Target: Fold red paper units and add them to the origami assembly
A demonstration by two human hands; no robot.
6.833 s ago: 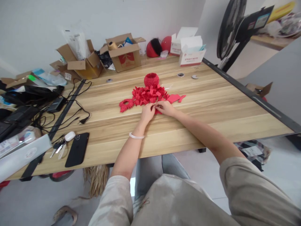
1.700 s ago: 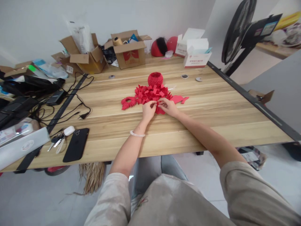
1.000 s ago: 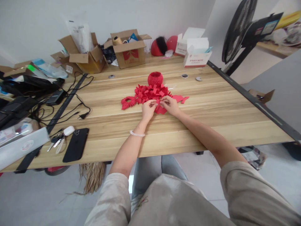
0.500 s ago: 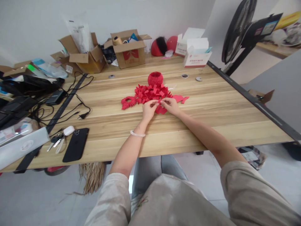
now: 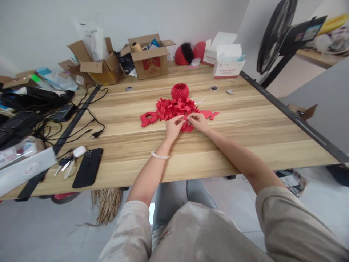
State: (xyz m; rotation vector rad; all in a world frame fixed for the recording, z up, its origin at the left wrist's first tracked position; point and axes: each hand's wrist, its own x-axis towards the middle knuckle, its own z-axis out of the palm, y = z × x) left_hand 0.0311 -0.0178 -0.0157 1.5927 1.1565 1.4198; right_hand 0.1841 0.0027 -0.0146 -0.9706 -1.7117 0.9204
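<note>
My left hand [image 5: 174,125] and my right hand [image 5: 198,122] meet at the near edge of a pile of folded red paper pieces [image 5: 177,106]. Both hands pinch a small red paper piece [image 5: 185,118] between them, mostly covered by the fingertips. Under and between the hands lie flat red papers [image 5: 187,128]. A round red folded-paper vase shape [image 5: 180,91] stands behind the pile. Left of the pile rests a red folded-paper ring [image 5: 149,119] with a pointed tail. More flat red paper [image 5: 208,114] lies to the right.
Front left are a black phone [image 5: 88,168], keys [image 5: 65,162] and a white earphone case [image 5: 80,151]. Black cables [image 5: 89,120] run along the left. Cardboard boxes [image 5: 152,65] and sticky-note boxes [image 5: 228,67] line the back. A fan [image 5: 275,36] stands at the right.
My fingertips have shifted very slightly at the small red piece. The paper pile, ring and vase shape have stayed in place.
</note>
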